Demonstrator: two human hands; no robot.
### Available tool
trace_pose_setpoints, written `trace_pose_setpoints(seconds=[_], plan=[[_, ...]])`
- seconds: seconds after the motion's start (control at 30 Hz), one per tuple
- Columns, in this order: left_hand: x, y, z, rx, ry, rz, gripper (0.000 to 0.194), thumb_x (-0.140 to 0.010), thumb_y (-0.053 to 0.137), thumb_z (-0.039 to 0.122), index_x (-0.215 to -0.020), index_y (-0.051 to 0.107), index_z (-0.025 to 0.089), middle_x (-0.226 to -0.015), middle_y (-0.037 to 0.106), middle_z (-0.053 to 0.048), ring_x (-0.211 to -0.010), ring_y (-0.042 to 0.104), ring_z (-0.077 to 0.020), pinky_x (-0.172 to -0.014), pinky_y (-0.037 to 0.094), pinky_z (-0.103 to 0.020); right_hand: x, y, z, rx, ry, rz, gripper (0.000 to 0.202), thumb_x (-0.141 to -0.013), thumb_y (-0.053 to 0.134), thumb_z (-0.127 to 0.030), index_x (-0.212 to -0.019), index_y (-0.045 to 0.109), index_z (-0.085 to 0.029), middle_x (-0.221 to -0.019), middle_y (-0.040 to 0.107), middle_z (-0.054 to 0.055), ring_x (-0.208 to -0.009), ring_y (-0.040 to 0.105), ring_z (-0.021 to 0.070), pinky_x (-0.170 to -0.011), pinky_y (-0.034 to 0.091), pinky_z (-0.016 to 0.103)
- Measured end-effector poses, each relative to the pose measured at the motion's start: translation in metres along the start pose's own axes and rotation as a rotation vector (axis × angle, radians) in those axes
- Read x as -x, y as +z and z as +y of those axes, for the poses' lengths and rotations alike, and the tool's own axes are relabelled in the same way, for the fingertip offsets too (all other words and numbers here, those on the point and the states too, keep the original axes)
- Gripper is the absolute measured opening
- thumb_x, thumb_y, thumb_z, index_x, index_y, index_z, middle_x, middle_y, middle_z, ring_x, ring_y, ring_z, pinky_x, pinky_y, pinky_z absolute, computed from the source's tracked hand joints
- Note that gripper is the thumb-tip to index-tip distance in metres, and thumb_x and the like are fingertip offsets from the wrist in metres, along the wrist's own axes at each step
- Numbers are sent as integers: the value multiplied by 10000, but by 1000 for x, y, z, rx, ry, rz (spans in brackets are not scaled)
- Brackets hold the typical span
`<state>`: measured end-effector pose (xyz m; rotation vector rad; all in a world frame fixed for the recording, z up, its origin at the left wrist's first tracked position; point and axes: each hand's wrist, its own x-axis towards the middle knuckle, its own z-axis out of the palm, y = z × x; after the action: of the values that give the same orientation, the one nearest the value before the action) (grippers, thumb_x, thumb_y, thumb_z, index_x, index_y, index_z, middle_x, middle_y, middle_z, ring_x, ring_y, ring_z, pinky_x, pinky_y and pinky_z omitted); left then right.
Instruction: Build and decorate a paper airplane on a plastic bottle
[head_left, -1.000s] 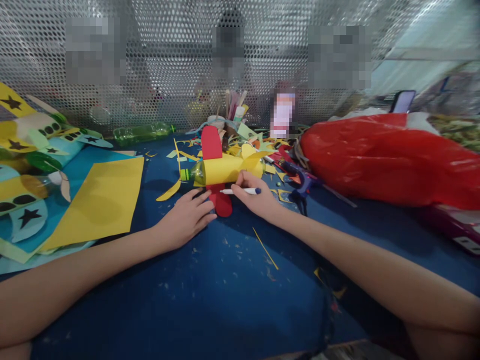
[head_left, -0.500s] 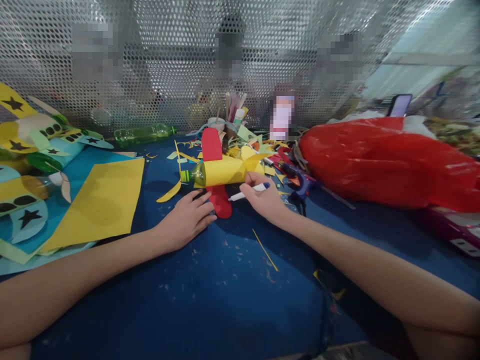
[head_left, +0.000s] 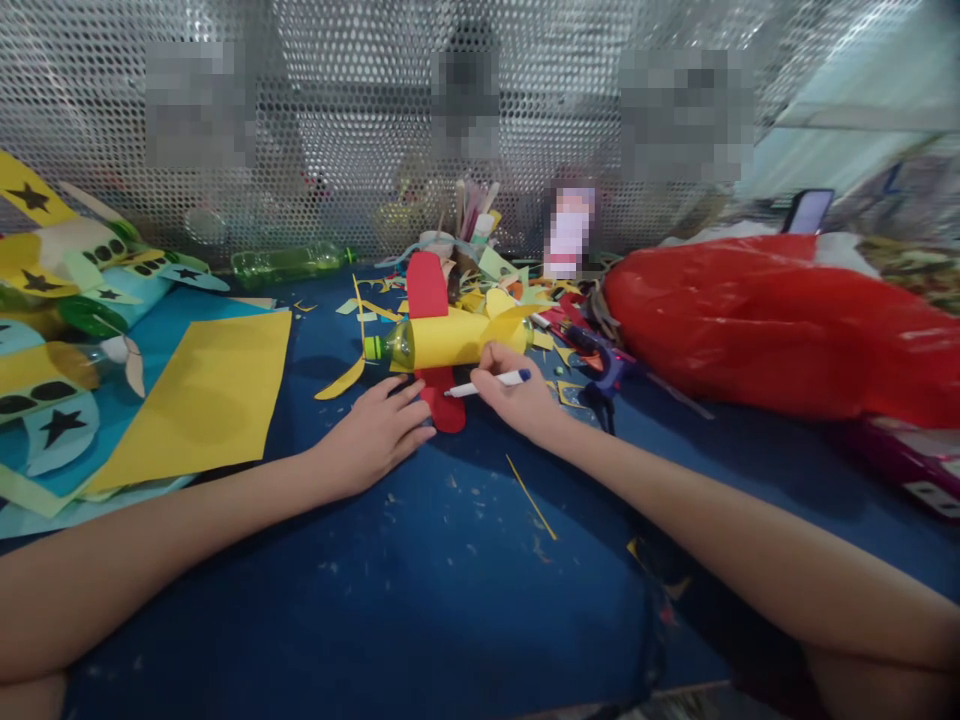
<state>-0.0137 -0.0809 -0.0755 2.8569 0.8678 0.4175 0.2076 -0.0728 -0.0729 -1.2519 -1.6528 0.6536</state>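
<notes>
A toy airplane made from a green plastic bottle (head_left: 457, 341) wrapped in yellow paper lies on its side across the blue table. One red wing (head_left: 427, 285) points away from me and the other red wing (head_left: 448, 412) points toward me. My left hand (head_left: 380, 430) lies with fingers spread, its fingertips at the left edge of the near wing. In my right hand (head_left: 517, 395) a white marker (head_left: 487, 383) with a dark blue end is pinched, its tip over that wing. A yellow paper propeller (head_left: 343, 380) sits at the green bottle cap.
Yellow paper sheets (head_left: 217, 400) and finished bottle airplanes (head_left: 52, 400) lie at left. Paper scraps and a purple glue gun (head_left: 607, 365) sit behind my right hand. A red plastic bag (head_left: 750, 330) fills the right side. A green bottle (head_left: 292, 263) lies before the perforated metal screen (head_left: 360, 120).
The marker in my right hand has shifted slightly left, its tip moving farther over the near red wing. My left hand stays in place beside the wing.
</notes>
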Motion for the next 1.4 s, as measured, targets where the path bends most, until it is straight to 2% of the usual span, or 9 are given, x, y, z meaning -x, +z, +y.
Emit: trace_pose_setpoints(seconds=[0.17, 0.37, 0.47, 0.6, 0.77, 0.9, 1.07, 1.4], plan=[[1, 2, -1, 4, -3, 19, 376, -1040, 304, 372, -1115, 621, 186, -1368, 589, -128, -1333, 478, -238, -1163, 295, -475, 0, 4, 5, -61, 37, -117, 207, -805, 566, -302, -681, 414, -238, -527, 474, -65, -500, 385, 111, -511, 305, 270], [1, 1, 0, -23, -19, 8, 397, -1040, 291, 392, -1135, 615, 183, -1378, 573, -135, -1331, 476, -249, -1154, 313, -476, -2, 5, 12, -110, 2, -226, 210, -838, 620, -335, -744, 467, -224, -587, 579, -50, -536, 482, 112, -545, 366, 262], [2, 0, 1, -18, -26, 12, 386, -1042, 289, 394, -1112, 612, 194, -1373, 577, -118, -1334, 470, -238, -1159, 303, -479, -3, 4, 9, -162, 31, -155, 262, -835, 625, -382, -714, 450, -230, -546, 569, -49, -514, 488, 115, -538, 377, 267], [2, -2, 3, 5, -16, 17, 390, -1046, 269, 391, -1103, 604, 199, -1350, 589, -107, -1322, 479, -218, -1173, 281, -464, -4, 1, 3, -275, 144, -62, 289, -852, 561, -430, -689, 415, -242, -453, 504, -65, -411, 392, 104, -450, 308, 264], [2, -3, 2, 7, -22, 7, 418, -1044, 261, 405, -1056, 614, 181, -1355, 580, -125, -1336, 459, -234, -1171, 288, -458, -5, -2, 6, -223, 116, -88, 184, -807, 578, -334, -705, 468, -227, -488, 529, -63, -440, 407, 98, -471, 317, 261], [1, 0, 0, 18, -32, -3, 416, -1043, 263, 413, -1070, 614, 190, -1396, 558, -120, -1344, 448, -247, -1163, 298, -483, -5, -2, 9, -114, 73, -82, 185, -811, 553, -269, -676, 434, -228, -496, 530, -63, -466, 410, 97, -506, 326, 262], [2, 1, -1, 7, -51, -15, 426, -1039, 272, 423, -1093, 620, 183, -1415, 539, -123, -1355, 429, -256, -1161, 298, -474, -4, 0, 13, -73, 30, -116, 176, -853, 552, -302, -723, 458, -228, -540, 574, -48, -502, 467, 112, -545, 358, 276], [2, 1, -1, 21, -35, -2, 431, -1042, 261, 428, -1119, 614, 193, -1386, 565, -110, -1346, 443, -246, -1164, 288, -470, -5, 2, 19, -170, 26, -161, 201, -873, 564, -320, -735, 448, -231, -556, 577, -46, -487, 457, 101, -505, 340, 262]])
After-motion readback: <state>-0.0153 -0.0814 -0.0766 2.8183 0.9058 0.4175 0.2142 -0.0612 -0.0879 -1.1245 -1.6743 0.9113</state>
